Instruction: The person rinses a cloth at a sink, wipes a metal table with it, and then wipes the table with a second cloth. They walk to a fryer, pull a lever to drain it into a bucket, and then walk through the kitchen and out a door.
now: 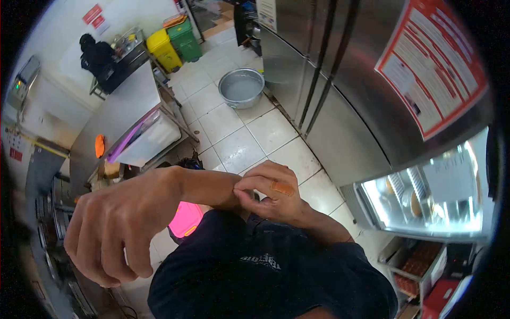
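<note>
My left hand [114, 228] is raised close to the camera at the left. Its fingers hang loosely bent with small gaps between them, and it holds nothing. The left forearm [207, 187] runs rightward to the bent elbow. There my right hand [271, 189] touches the arm, its thumb and fingers pinched at the skin near the elbow. An orange-brown adhesive bandage [282, 188] is wrapped on the right hand. Below both arms is my dark shirt [265, 276] with pale lettering. A bright pink object [187, 219] shows partly behind the left forearm.
A large metal tub [241, 89] of greyish liquid stands on the tiled floor. Steel fridge doors [345, 122] and a lit display case [425, 191] line the right. At left are a steel table [125, 101], a plastic bin [151, 138], yellow and green bins, and a person [98, 61] in dark clothes.
</note>
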A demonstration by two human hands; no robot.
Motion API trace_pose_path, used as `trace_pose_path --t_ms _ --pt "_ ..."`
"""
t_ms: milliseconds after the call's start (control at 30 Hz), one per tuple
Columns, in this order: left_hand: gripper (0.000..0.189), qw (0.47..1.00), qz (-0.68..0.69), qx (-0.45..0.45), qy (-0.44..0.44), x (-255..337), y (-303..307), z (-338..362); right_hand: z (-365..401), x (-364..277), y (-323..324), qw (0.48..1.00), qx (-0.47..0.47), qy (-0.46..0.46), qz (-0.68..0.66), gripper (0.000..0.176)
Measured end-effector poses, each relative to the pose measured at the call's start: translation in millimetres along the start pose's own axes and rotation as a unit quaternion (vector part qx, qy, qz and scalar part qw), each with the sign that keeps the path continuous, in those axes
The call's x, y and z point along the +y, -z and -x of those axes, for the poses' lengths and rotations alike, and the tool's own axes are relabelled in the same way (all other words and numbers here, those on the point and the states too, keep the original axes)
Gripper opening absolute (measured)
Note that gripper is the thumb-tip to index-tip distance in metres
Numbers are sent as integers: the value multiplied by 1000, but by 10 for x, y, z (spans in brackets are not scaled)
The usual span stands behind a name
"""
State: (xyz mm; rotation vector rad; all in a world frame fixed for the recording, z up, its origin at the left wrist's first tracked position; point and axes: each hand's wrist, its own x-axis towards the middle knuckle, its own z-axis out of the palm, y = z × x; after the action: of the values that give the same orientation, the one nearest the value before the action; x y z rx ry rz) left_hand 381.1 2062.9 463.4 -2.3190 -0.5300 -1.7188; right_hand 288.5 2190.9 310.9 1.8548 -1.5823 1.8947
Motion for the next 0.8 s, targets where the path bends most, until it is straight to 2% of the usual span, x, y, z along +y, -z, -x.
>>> trace_pose_path --t_ms 133,167,233,267,367,400,433,500,533,567,600,633,700,733,767,800 --pt "27 995 -98 31 13 390 355 255 -371 429 -68 992 -62 -41 -103 16" --pt "27 994 -107 36 10 543 482 314 -493 586 -99 984 -76 -93 -131 13" --pt "27 998 -58 -34 12 904 723 408 -777 927 -149 970 -105 -165 -147 8" --pt "27 997 -73 -23 10 1103 798 473 -881 1161 -206 969 -99 -181 -133 7" --pt "36 991 -103 -81 -12 1794 982 596 -1252 1780 -438 960 -43 -252 -114 5" --pt "36 990 -115 -87 -5 2003 1073 592 -1363 1979 -496 936 -19 -304 -176 8" --pt "37 990 -110 -83 5 2183 1162 584 -1396 2290 -475 931 -51 -336 -135 10" --pt "38 991 -110 -75 17 2519 1359 610 -1469 2855 -558 906 -32 -400 -138 10" --pt "37 989 -124 -73 25 2670 1467 640 -1518 3221 -618 906 -38 -398 -140 10" --pt "37 988 -137 -67 31 2793 1564 684 -1536 3619 -692 975 -13 -207 74 15" --pt "37 988 -140 -61 31 2937 1642 732 -1503 3966 -767 959 15 2 281 20" --pt "36 986 -148 -63 40 3090 1724 768 -1384 4270 -813 960 15 -1 280 20" --pt "36 985 -152 -67 48 3377 1931 876 -1289 4623 -900 956 12 -110 273 30" --pt "34 985 -157 -57 41 3499 2031 952 -1350 4726 -947 955 13 -112 274 30" --pt "33 985 -163 -45 33 3622 2146 1044 -1596 4629 -1040 934 -53 -323 145 34" --pt "33 986 -160 -41 32 3749 2267 1146 -1828 4552 -1177 850 -116 -514 6 37"
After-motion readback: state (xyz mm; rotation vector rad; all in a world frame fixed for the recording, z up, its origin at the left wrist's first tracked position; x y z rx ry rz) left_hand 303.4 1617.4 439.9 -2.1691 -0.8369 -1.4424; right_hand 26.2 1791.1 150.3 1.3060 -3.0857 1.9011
